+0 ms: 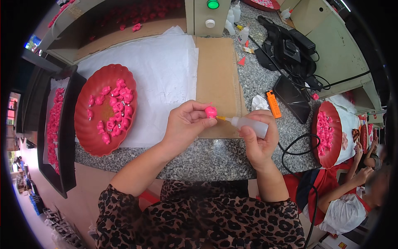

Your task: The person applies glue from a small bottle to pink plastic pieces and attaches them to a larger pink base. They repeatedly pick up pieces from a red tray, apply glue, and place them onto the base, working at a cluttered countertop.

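Observation:
My left hand (186,123) pinches a small pink plastic piece (211,111) between thumb and fingertips, above the granite counter (215,159). My right hand (259,139) grips a small white squeeze bottle (248,124) lying sideways, its orange nozzle tip pointing left at the pink piece, almost touching it. Both hands hover over the near edge of a brown cardboard sheet (217,79).
A red dish (89,128) with several pink pieces sits at left on white paper (161,70). Black trays (66,153) of pink pieces stand far left. An orange lighter (273,103), a dark phone (292,98), cables and small bottles (232,18) lie at right. Another person sits at right by a second red dish (333,155).

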Demonstrator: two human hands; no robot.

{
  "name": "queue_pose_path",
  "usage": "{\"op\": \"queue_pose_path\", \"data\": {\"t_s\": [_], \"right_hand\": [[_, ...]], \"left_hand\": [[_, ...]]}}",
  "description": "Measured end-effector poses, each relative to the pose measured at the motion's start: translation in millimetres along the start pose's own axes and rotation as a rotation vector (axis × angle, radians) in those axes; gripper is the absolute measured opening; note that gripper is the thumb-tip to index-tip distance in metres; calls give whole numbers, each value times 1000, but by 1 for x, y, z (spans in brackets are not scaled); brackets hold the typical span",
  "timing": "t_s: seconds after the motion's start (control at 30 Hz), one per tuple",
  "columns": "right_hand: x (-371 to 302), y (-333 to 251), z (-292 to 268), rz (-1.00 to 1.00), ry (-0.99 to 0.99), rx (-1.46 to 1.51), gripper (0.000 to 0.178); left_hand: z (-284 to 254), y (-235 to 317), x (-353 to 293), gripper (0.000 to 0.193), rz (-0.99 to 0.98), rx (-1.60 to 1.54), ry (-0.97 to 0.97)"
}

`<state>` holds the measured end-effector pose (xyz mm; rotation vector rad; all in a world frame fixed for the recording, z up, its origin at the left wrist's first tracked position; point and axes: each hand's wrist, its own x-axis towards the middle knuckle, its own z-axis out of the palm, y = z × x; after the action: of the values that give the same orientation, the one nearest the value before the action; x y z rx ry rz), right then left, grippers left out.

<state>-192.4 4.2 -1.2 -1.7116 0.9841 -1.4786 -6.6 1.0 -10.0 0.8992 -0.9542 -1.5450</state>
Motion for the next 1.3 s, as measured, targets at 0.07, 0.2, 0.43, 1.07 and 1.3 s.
{"op": "queue_pose_path", "data": {"t_s": [0.07,0.2,0.43,1.07,1.3], "right_hand": [[1,0,1,-2,-5,-5,26],[1,-1,0,-5,-5,-28,27],[3,-2,1,-125,-30,-95,27],[7,-3,0,-213,-13,-137,28],[6,-3,1,-204,3,-123,28]], "left_hand": [[-1,0,0,29,13,3,-5],[0,-2,0,28,15,-3,-11],[-1,-2,0,26,23,-1,-14],[-2,-6,0,24,19,13,29],[-1,-5,1,23,26,-20,11]]}}
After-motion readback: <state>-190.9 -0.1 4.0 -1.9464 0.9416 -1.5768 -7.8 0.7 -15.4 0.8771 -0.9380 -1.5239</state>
